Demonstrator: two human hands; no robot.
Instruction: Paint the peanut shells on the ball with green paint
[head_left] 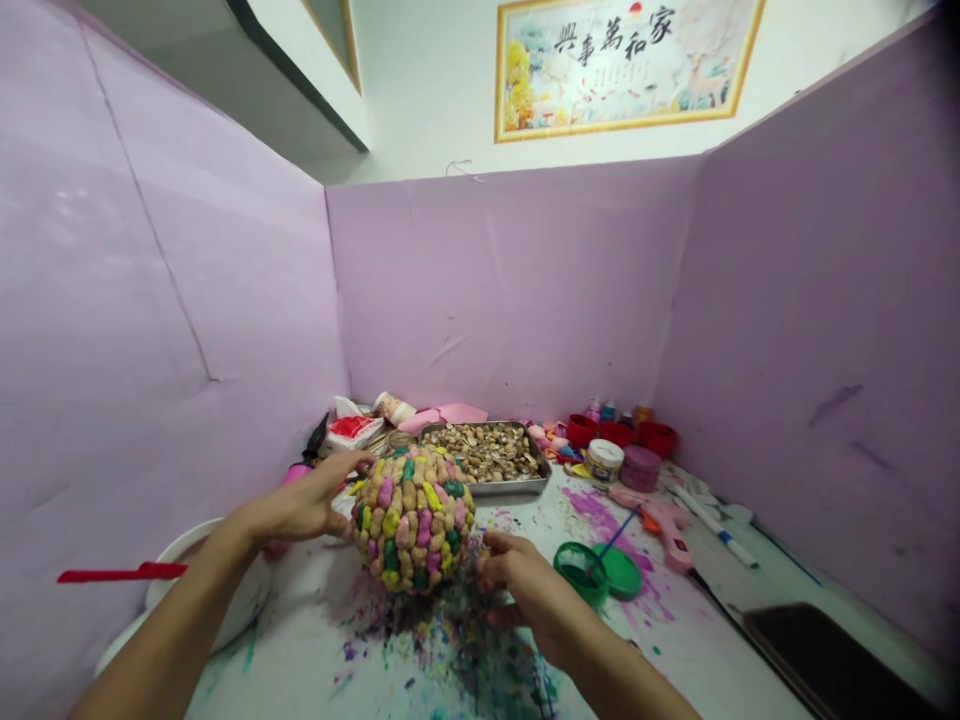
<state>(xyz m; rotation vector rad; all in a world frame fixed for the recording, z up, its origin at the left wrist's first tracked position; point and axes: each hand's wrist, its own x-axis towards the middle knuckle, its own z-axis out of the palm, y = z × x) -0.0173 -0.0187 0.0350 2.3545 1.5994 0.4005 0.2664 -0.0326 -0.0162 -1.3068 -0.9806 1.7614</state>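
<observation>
A round ball covered in peanuts, some plain and others painted pink, yellow and green, rests on the paint-stained table. Against its upper left side is my left hand, with the fingers on the ball and the thumb lower down by its edge. My right hand is just off the ball's right side, its fingers loosely bent and apart, with nothing seen in them. Right of that hand are an open green paint jar, its green lid and a thin blue brush.
Behind the ball lies a metal tray of shells or nuts. At right are a pink glue gun, red bowls, a marker and a dark phone. A white bowl sits beneath my left forearm. Lilac panels enclose the table.
</observation>
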